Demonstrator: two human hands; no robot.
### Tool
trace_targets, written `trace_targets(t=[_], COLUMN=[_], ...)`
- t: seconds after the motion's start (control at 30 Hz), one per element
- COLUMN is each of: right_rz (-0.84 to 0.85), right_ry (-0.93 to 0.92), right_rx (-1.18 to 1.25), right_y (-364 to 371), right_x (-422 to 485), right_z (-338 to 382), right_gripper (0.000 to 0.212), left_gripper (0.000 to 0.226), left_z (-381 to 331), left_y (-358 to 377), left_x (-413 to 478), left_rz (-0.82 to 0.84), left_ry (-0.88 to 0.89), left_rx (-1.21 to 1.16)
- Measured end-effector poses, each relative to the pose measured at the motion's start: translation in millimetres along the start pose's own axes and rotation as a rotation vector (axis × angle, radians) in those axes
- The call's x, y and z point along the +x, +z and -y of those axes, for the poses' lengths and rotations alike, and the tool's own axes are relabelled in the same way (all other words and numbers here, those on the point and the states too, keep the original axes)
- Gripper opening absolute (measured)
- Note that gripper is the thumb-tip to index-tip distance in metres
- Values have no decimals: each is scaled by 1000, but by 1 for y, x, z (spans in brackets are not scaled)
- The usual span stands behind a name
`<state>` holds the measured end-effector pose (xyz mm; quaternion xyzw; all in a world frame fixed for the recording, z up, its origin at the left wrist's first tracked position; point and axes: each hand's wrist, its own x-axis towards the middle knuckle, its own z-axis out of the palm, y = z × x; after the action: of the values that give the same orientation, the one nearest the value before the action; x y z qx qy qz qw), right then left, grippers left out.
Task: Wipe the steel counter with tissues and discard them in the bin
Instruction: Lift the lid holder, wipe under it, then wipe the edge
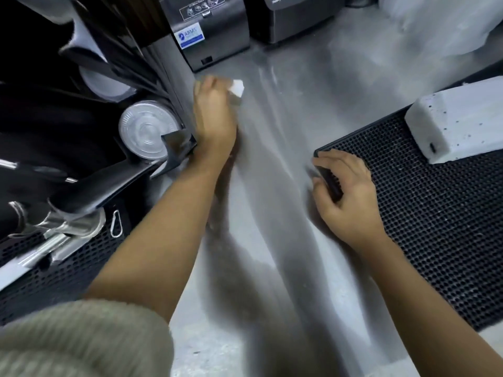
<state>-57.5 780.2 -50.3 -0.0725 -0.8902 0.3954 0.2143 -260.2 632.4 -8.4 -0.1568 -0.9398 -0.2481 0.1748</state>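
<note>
The steel counter (285,148) runs from the near edge to the machines at the back. My left hand (213,112) reaches far along its left side and grips a white tissue (236,87) against the surface, only a corner of it showing past my fingers. My right hand (344,186) grips the near-left corner of a black perforated rubber mat (424,213), fingers curled over its edge. No bin is in view.
A black holder with stacked clear lids (145,130) stands left of my left hand. Two dark machines (215,34) stand at the back. A white speckled box (460,121) lies on the mat. Another black mat (54,273) with a carabiner sits at left.
</note>
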Motion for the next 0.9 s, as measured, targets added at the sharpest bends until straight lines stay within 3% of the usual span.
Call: trace_targets(t=[0.13,0.3,0.43,0.67,0.8,0.9], right_rz=[0,-22,-21,-17,-29,-44], right_ry=[-18,-35,-45,-47,-49,-64], right_rx=[35,66,65,84,94,112], right_y=[2,2,2,3,4,2], right_x=[0,0,0,0,1,2], right_z=[-3,-4,-4,-6,-9,-9], right_gripper=[27,21,21,20,17,15], left_gripper=[33,44,53,46,41,31], left_z=[15,23,9,2,-3,19], left_y=[19,27,19,1,-29,-48], left_x=[19,7,-3,-63,-105,-120], left_rz=[180,382,496,379,298,84], left_ry=[-293,-206,-199,-23,-52,-124], left_rx=[359,641,712,628,420,154])
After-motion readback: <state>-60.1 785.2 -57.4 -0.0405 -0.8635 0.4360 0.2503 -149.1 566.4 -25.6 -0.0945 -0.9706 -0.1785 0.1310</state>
